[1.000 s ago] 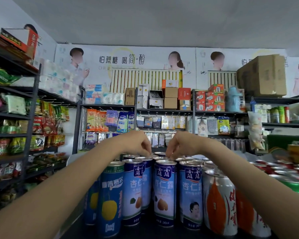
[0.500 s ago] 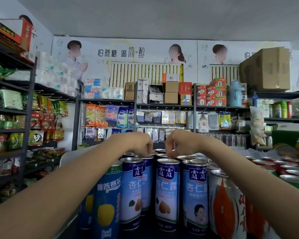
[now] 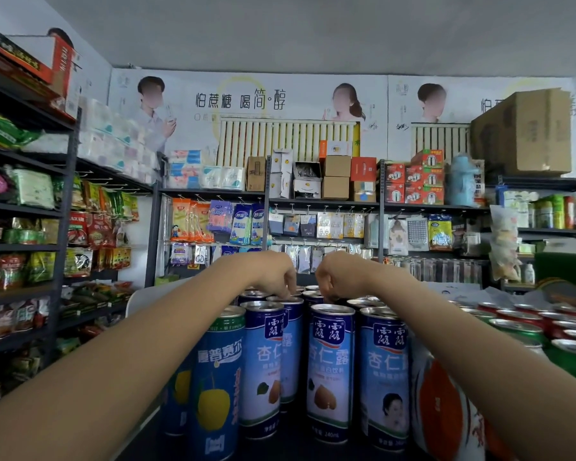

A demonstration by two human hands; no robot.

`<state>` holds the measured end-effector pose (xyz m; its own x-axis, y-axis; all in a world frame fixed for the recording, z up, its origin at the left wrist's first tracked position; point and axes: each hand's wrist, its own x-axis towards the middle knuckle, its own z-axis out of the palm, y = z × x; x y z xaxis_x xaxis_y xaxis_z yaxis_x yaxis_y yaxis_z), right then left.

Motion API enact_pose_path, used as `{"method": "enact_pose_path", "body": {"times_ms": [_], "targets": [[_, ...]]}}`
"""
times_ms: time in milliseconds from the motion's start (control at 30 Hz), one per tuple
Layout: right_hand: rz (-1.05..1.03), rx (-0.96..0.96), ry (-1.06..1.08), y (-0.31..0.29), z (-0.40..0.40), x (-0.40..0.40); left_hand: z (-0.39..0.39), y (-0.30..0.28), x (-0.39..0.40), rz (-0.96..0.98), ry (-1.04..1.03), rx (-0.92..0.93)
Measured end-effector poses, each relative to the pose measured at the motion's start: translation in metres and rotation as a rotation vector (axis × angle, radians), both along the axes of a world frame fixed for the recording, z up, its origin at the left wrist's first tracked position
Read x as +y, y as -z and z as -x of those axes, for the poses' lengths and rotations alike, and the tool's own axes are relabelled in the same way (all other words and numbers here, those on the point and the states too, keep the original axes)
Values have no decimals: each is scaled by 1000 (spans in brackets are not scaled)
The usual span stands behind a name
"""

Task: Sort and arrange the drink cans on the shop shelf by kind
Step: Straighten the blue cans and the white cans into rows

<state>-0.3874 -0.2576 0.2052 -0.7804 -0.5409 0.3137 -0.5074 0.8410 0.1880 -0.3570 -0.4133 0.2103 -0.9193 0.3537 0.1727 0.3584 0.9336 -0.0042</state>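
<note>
Tall blue almond-drink cans stand in rows on the dark shelf. To their left is a blue can with a yellow pear; a white-and-orange can is on the right. Both my arms reach over the front row. My left hand curls down, its fingertips pinching the rim of a second-row blue can. My right hand is curled beside it, fingertips down on the top of a rear blue can. The rear cans' bodies are hidden.
Red cans and green cans crowd the shelf at the right. Dark racks of snack packets line the left wall. Hanging goods and boxes fill the far shelving, with a big carton at top right.
The view has drifted a little to the left, so the front cans sit further right. Both hands stay curled over the same rear cans, close together.
</note>
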Motion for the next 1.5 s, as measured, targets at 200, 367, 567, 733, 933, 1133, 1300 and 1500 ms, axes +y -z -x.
{"method": "enact_pose_path", "body": {"times_ms": [200, 367, 567, 733, 933, 1133, 1300, 1500], "targets": [[9, 48, 95, 3, -1, 0, -13, -3, -14, 12, 32, 5], [311, -61, -184, -8, -52, 11, -31, -3, -23, -73, 77, -11], [194, -189, -149, 0, -89, 14, -39, 11, -18, -66, 49, 103], [132, -41, -93, 10, -87, 14, -38, 13, -19, -127, 53, 127], [110, 69, -26, 21, -73, 10, -43, 18, -19, -129, 65, 173], [22, 190, 19, 27, -69, 1, -44, 22, -17, -138, 42, 203], [257, 121, -39, 18, -80, 19, -47, 20, -9, -110, -30, 177], [178, -71, 84, 13, -112, 54, -43, 18, 1, -19, -54, 101]]}}
